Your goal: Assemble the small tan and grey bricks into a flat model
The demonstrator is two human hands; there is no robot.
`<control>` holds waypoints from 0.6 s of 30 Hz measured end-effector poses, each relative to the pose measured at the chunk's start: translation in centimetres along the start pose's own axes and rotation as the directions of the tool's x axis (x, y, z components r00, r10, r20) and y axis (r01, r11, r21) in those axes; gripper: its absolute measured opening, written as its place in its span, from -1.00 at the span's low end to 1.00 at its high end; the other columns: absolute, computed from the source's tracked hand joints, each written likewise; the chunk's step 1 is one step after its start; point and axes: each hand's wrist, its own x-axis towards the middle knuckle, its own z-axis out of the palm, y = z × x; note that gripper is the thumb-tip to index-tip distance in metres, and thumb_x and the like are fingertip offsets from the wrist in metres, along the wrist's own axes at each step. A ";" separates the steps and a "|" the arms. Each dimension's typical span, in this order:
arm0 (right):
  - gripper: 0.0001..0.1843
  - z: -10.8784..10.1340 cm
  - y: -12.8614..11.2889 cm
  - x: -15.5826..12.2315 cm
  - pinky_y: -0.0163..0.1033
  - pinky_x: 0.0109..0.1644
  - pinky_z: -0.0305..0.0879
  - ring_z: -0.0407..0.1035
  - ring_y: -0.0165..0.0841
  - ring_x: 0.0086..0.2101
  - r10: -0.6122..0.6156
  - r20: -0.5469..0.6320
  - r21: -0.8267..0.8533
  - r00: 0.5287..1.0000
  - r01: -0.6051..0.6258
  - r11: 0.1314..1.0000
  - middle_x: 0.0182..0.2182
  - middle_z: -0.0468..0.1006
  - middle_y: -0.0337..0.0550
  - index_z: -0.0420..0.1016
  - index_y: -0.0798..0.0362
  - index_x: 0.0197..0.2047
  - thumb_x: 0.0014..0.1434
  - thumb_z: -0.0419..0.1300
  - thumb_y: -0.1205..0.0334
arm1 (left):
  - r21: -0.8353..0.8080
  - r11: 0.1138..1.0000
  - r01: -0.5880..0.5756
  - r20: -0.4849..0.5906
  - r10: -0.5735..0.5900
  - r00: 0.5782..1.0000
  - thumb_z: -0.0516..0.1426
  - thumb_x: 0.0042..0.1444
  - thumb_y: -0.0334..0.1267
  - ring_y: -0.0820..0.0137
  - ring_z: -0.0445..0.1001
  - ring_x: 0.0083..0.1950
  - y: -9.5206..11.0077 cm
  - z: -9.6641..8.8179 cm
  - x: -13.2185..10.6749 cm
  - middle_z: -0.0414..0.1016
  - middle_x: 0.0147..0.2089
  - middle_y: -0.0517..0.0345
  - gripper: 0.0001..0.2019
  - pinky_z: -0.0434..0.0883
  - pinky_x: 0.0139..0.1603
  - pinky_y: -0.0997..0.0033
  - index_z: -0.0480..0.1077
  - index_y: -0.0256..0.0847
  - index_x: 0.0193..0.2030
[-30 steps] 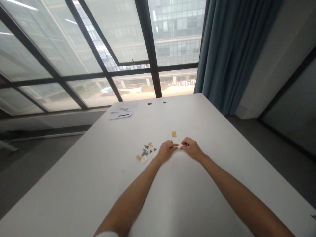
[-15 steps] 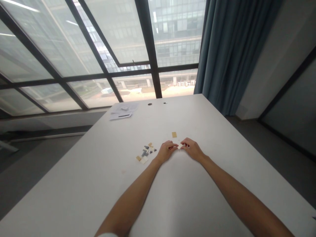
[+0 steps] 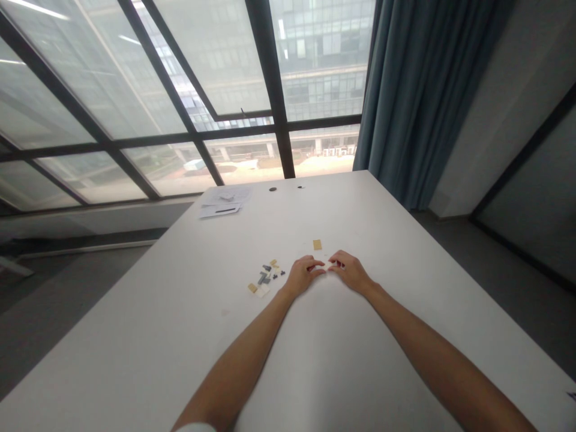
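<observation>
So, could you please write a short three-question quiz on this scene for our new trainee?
1. The small loose parts lie nearest: A) the papers; B) the left hand; C) the window frame.

2. True or false: the tan rectangular piece lies farther from the camera wearer than the right hand.

3. Fill in: the curtain is ____ in colour.

Key: 1. B; 2. True; 3. Blue.
</observation>
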 end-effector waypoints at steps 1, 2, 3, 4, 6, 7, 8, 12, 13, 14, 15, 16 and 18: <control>-0.93 0.0 0.1 0.0 -0.26 -0.23 0.26 0.33 -0.38 -0.36 -0.002 0.000 0.000 1.000 0.002 1.000 -0.32 0.48 -0.21 0.51 0.02 -0.23 0.18 0.29 0.29 | -0.001 1.000 -0.002 -0.004 0.002 1.000 0.27 0.15 -0.11 0.47 0.26 -0.40 0.0 0.0 0.0 0.27 -0.48 0.25 -0.80 0.18 -0.31 0.46 0.61 -0.19 -0.20; -0.93 0.1 0.2 0.0 -0.26 -0.24 0.26 0.33 -0.39 -0.36 -0.005 0.001 0.002 1.000 0.005 1.000 -0.32 0.48 -0.21 0.51 0.03 -0.23 0.18 0.29 0.29 | -0.005 1.000 -0.005 -0.007 0.005 1.000 0.28 0.14 -0.12 0.47 0.26 -0.40 -0.1 0.0 0.0 0.27 -0.48 0.25 -0.80 0.18 -0.31 0.46 0.61 -0.20 -0.20; -0.93 0.1 0.2 0.0 -0.26 -0.24 0.26 0.33 -0.39 -0.36 -0.007 -0.001 0.003 1.000 0.007 1.000 -0.32 0.48 -0.21 0.51 0.03 -0.23 0.18 0.29 0.29 | -0.008 1.000 -0.008 -0.010 0.008 1.000 0.28 0.14 -0.12 0.47 0.26 -0.40 -0.1 0.0 0.0 0.27 -0.48 0.25 -0.80 0.18 -0.31 0.46 0.61 -0.20 -0.20; -0.93 0.1 0.2 0.0 -0.26 -0.24 0.26 0.32 -0.39 -0.37 -0.009 -0.005 0.004 1.000 0.009 1.000 -0.32 0.48 -0.21 0.51 0.03 -0.23 0.18 0.29 0.29 | -0.009 1.000 -0.010 -0.014 0.010 1.000 0.28 0.14 -0.12 0.47 0.26 -0.39 -0.1 0.1 0.0 0.26 -0.48 0.25 -0.79 0.17 -0.31 0.46 0.61 -0.20 -0.20; -0.94 0.1 0.1 0.0 -0.26 -0.25 0.26 0.32 -0.39 -0.37 -0.010 -0.013 0.004 1.000 0.010 1.000 -0.32 0.48 -0.21 0.51 0.02 -0.23 0.18 0.29 0.28 | -0.003 1.000 -0.010 -0.018 0.010 1.000 0.28 0.14 -0.11 0.46 0.26 -0.39 -0.2 0.1 0.0 0.26 -0.48 0.25 -0.79 0.17 -0.31 0.46 0.61 -0.20 -0.20; -0.94 0.1 0.1 0.0 -0.26 -0.25 0.26 0.32 -0.39 -0.37 -0.009 -0.016 0.004 1.000 0.009 1.000 -0.33 0.48 -0.21 0.51 0.02 -0.24 0.18 0.29 0.28 | 0.001 1.000 -0.009 -0.019 0.009 1.000 0.28 0.14 -0.11 0.46 0.26 -0.39 -0.2 0.1 0.0 0.26 -0.48 0.25 -0.79 0.17 -0.31 0.46 0.60 -0.19 -0.20; -0.94 0.0 0.0 0.0 -0.26 -0.25 0.26 0.32 -0.39 -0.38 -0.007 -0.017 0.003 1.000 0.007 1.000 -0.33 0.48 -0.21 0.51 0.02 -0.24 0.18 0.29 0.28 | 0.005 1.000 -0.007 -0.020 0.007 1.000 0.27 0.14 -0.10 0.46 0.26 -0.39 -0.3 0.1 -0.1 0.26 -0.48 0.24 -0.79 0.17 -0.31 0.46 0.60 -0.19 -0.20; -0.93 0.0 -0.1 0.0 -0.26 -0.26 0.26 0.31 -0.40 -0.39 0.003 -0.027 0.006 1.000 -0.003 1.000 -0.34 0.47 -0.22 0.50 0.03 -0.26 0.17 0.30 0.26 | 0.017 1.000 -0.011 -0.027 0.011 1.000 0.27 0.15 -0.11 0.45 0.26 -0.38 -0.3 0.1 -0.1 0.25 -0.48 0.25 -0.79 0.17 -0.31 0.46 0.60 -0.19 -0.19; -0.93 0.0 -0.1 0.0 -0.26 -0.27 0.26 0.31 -0.40 -0.39 0.003 -0.031 0.005 1.000 -0.002 1.000 -0.35 0.46 -0.22 0.50 0.03 -0.26 0.17 0.31 0.25 | 0.020 1.000 -0.013 -0.033 0.014 0.999 0.27 0.15 -0.12 0.45 0.26 -0.38 -0.2 0.1 -0.1 0.24 -0.48 0.25 -0.80 0.17 -0.31 0.46 0.60 -0.19 -0.19; -0.92 0.0 -0.2 0.1 -0.27 -0.27 0.26 0.31 -0.40 -0.39 0.000 -0.036 0.003 0.999 0.000 1.000 -0.35 0.46 -0.22 0.50 0.03 -0.26 0.17 0.31 0.25 | 0.025 1.000 -0.015 -0.040 0.016 0.999 0.27 0.14 -0.14 0.46 0.25 -0.38 -0.1 0.1 -0.1 0.24 -0.48 0.25 -0.81 0.17 -0.31 0.46 0.59 -0.19 -0.19; -0.91 0.0 -0.2 0.1 -0.27 -0.27 0.26 0.31 -0.40 -0.40 -0.002 -0.039 0.000 0.999 0.002 1.000 -0.35 0.46 -0.22 0.50 0.03 -0.26 0.17 0.31 0.24 | 0.031 0.999 -0.014 -0.046 0.016 0.999 0.26 0.14 -0.15 0.46 0.25 -0.39 -0.1 0.1 -0.1 0.24 -0.48 0.25 -0.82 0.17 -0.31 0.46 0.59 -0.20 -0.20; -0.91 0.0 -0.2 0.1 -0.27 -0.27 0.26 0.30 -0.40 -0.40 -0.003 -0.040 -0.002 0.999 0.003 1.000 -0.35 0.46 -0.22 0.50 0.03 -0.26 0.18 0.31 0.23 | 0.038 0.999 -0.013 -0.047 0.015 0.999 0.26 0.14 -0.17 0.46 0.25 -0.38 0.0 0.0 -0.1 0.24 -0.48 0.25 -0.83 0.16 -0.31 0.46 0.59 -0.20 -0.20; -0.91 0.0 -0.1 0.0 -0.27 -0.27 0.26 0.30 -0.40 -0.40 -0.004 -0.038 -0.005 0.999 0.003 1.000 -0.36 0.45 -0.22 0.49 0.04 -0.26 0.18 0.31 0.24 | 0.052 0.999 -0.009 -0.047 0.011 0.999 0.26 0.13 -0.20 0.46 0.25 -0.38 0.1 0.0 -0.1 0.25 -0.47 0.25 -0.85 0.17 -0.31 0.46 0.59 -0.19 -0.20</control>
